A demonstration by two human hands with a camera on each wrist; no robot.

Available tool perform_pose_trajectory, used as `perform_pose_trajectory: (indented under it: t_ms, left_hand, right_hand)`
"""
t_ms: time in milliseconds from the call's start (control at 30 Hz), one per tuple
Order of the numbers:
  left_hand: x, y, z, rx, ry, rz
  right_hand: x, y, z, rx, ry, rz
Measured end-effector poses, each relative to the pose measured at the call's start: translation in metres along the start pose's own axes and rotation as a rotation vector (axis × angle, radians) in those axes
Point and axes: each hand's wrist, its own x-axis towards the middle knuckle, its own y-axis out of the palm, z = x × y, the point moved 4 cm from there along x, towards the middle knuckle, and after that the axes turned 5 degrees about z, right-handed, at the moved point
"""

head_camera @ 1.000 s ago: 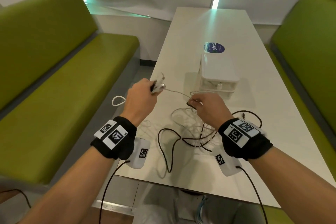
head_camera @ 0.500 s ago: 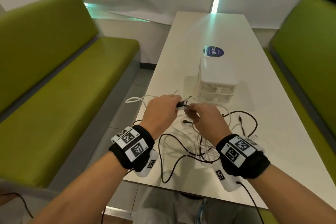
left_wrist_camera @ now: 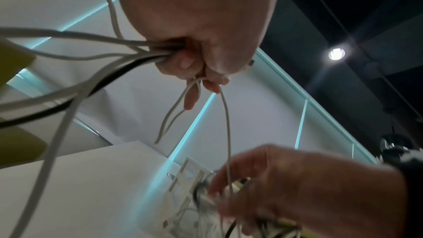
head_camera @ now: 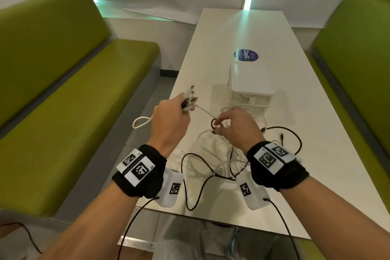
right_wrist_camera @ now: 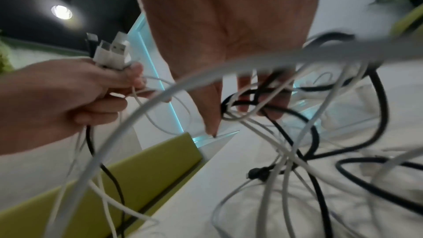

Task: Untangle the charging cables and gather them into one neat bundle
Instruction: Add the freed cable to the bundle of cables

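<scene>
Gripping plug ends (head_camera: 189, 99), L hand (head_camera: 168, 118); drawer box (head_camera: 251, 88) shut.

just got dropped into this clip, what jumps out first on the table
A messy tangle of white and black cables sprawls over the near end of the white table, between the two hands. The left hand holds a bunch of plug ends up over the table's left edge, while the right hand picks at a knot of black cable. Behind them stands a small white drawer box.
</scene>
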Motion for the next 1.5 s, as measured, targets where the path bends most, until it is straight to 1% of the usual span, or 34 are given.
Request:
perform_pose_trajectory:
  t_ms: [33,67,100,200,267,333,367,400,467,500,533,600,667,700,733,767,833,867,933,1000,1067,1133,1267,1333,1500]
  left_hand:
    - [0.004,-0.007,0.003,-0.054,-0.009,-0.068]
    - [0.008,-0.015,0.004,-0.059,-0.012,-0.112]
    - [0.013,-0.020,0.004,-0.022,-0.010,-0.108]
    - [0.017,-0.019,0.010,0.063,0.001,-0.005]
    - [0.017,-0.016,0.015,0.120,-0.020,0.052]
    - [0.016,-0.014,0.017,0.227,-0.028,0.074]
    - [0.013,-0.015,0.017,0.266,-0.020,0.056]
    - [0.011,-0.016,0.014,0.276,-0.003,0.023]
    - [0.002,-0.015,0.002,0.182,0.074,-0.029]
    - [-0.003,-0.011,-0.005,0.113,0.130,-0.012]
    - [-0.006,-0.003,-0.010,0.073,0.191,0.040]
    - [-0.011,0.019,-0.019,0.085,0.276,0.207]
    - [-0.012,0.043,-0.020,0.174,0.294,0.358]
    - [-0.011,0.052,-0.019,0.232,0.285,0.406]
    - [-0.010,0.058,-0.016,0.278,0.267,0.430]
    - [-0.009,0.061,-0.013,0.299,0.248,0.431]
    - [-0.007,0.060,-0.008,0.268,0.207,0.394]
    - [-0.006,0.058,-0.007,0.239,0.194,0.368]
    - [-0.005,0.053,-0.006,0.201,0.193,0.332]
    - [-0.006,0.050,-0.007,0.165,0.204,0.331]
    - [-0.005,0.048,-0.005,0.102,0.192,0.325]
    - [-0.003,0.046,-0.004,0.058,0.153,0.307]
    - [0.002,0.048,-0.007,0.020,0.064,0.299]
    - [0.003,0.052,-0.005,-0.013,0.022,0.300]
    - [0.003,0.063,-0.002,-0.018,-0.033,0.356]
  right_hand:
    - [-0.001,0.000,-0.003,-0.061,0.006,0.025]
    - [-0.003,0.001,-0.008,-0.084,0.008,0.034]
    - [-0.006,0.001,-0.012,-0.066,0.005,0.027]
    - [-0.013,0.002,-0.019,0.044,-0.007,-0.028]
    - [-0.017,0.003,-0.018,0.078,-0.029,-0.041]
    - [-0.020,0.001,-0.018,0.091,-0.040,-0.066]
    - [-0.020,-0.002,-0.018,0.122,-0.034,-0.075]
    - [-0.020,-0.006,-0.019,0.171,-0.024,-0.080]
    - [-0.019,-0.014,-0.019,0.256,-0.014,-0.058]
    - [-0.018,-0.018,-0.017,0.269,-0.019,-0.026]
    - [-0.018,-0.020,-0.015,0.281,-0.030,0.016]
    - [-0.018,-0.025,-0.009,0.316,-0.059,0.106]
    - [-0.019,-0.031,-0.004,0.320,-0.092,0.151]
    - [-0.020,-0.033,-0.006,0.323,-0.090,0.144]
    - [-0.021,-0.036,-0.009,0.314,-0.080,0.103]
    - [-0.023,-0.040,-0.014,0.280,-0.065,0.028]
    - [-0.033,-0.049,-0.026,0.209,-0.037,-0.141]
    - [-0.041,-0.051,-0.030,0.205,-0.029,-0.199]
    - [-0.058,-0.053,-0.036,0.215,-0.039,-0.265]
    - [-0.073,-0.053,-0.039,0.240,-0.059,-0.298]
    - [-0.081,-0.054,-0.041,0.258,-0.063,-0.295]
    - [-0.080,-0.054,-0.045,0.228,-0.047,-0.261]
    - [-0.066,-0.044,-0.049,0.087,0.003,-0.119]
    - [-0.059,-0.036,-0.047,0.064,0.016,-0.069]
    - [-0.041,-0.009,-0.037,0.068,0.017,-0.014]
